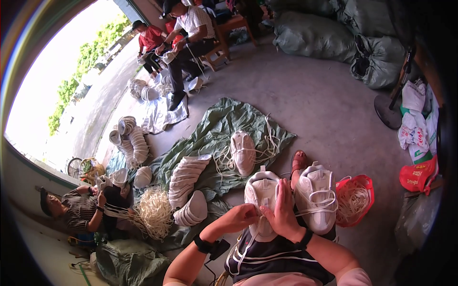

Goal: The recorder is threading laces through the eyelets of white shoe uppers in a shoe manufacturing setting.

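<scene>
A white shoe (262, 190) rests on my lap, its toe toward me. My left hand (242, 217) is closed at its left side, pinching a white shoelace (253, 240) whose loose length trails down over the dark cloth on my lap. Along the shoe's right side my right hand (285, 214) lies with straight fingers, its thumb over the lacing; the palm hides part of the shoe. Beside it, to the right, a second white shoe (318, 202) has a lace looped across its front. Farther off, another white shoe (243, 152) with loose laces sits on a green sheet.
A red bag (355, 200) of laces stands at the right. On the green sheet (219, 119) are stacked white shoe parts (188, 176) and a lace pile (153, 212). One person sits at the left; others work at the far left. Large sacks (315, 38) line the back.
</scene>
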Available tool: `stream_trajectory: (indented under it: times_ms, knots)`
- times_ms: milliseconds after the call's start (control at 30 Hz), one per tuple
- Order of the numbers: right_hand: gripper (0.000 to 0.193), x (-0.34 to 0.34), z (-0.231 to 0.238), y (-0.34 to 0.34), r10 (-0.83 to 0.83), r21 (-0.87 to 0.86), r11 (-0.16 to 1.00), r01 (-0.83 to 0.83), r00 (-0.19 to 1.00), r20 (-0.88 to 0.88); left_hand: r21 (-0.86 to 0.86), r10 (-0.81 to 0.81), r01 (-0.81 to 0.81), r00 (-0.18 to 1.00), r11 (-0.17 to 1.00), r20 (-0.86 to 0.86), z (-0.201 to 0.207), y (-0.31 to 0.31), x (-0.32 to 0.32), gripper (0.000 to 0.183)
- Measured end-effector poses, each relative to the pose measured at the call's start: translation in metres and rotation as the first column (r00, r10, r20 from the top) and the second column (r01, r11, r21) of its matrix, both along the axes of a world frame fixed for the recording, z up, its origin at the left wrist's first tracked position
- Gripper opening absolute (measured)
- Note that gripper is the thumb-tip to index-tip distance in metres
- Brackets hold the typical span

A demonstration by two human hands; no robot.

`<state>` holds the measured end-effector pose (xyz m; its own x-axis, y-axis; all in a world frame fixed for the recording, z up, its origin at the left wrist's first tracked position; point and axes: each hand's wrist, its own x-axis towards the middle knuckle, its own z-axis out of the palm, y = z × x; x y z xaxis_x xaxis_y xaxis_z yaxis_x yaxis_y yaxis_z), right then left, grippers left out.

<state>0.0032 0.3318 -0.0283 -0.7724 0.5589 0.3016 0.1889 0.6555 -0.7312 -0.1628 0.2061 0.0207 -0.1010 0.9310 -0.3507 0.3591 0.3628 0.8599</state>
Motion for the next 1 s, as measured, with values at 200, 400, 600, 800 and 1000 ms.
stream_trajectory:
  times_ms: [200,400,600,800,1000]
  knots:
    - [0.094,0.002,0.002,-0.001,0.006,-0.003,1.000,-0.006,1.000,-0.007,-0.011,-0.032,0.033,0.999,0.999,0.033,0.000,-0.003,-0.002,0.020]
    - [0.093,0.004,0.005,-0.001,0.006,-0.015,1.000,-0.006,1.000,-0.002,-0.016,0.023,-0.022,0.998,1.000,0.054,-0.006,-0.006,0.002,0.017]
    - [0.093,0.004,0.004,-0.003,0.008,-0.035,0.999,-0.008,1.000,-0.007,-0.050,0.098,-0.098,0.995,0.994,0.000,-0.001,-0.009,0.011,0.016]
    - [0.094,0.005,0.004,-0.005,0.009,-0.044,0.999,-0.009,1.000,-0.008,-0.063,0.112,-0.115,0.992,0.991,-0.059,0.005,-0.012,0.015,0.016]
    - [0.095,0.004,0.002,-0.004,0.009,-0.043,0.999,-0.010,1.000,-0.015,-0.034,0.094,-0.094,0.996,0.995,0.008,0.005,-0.014,0.010,0.018]
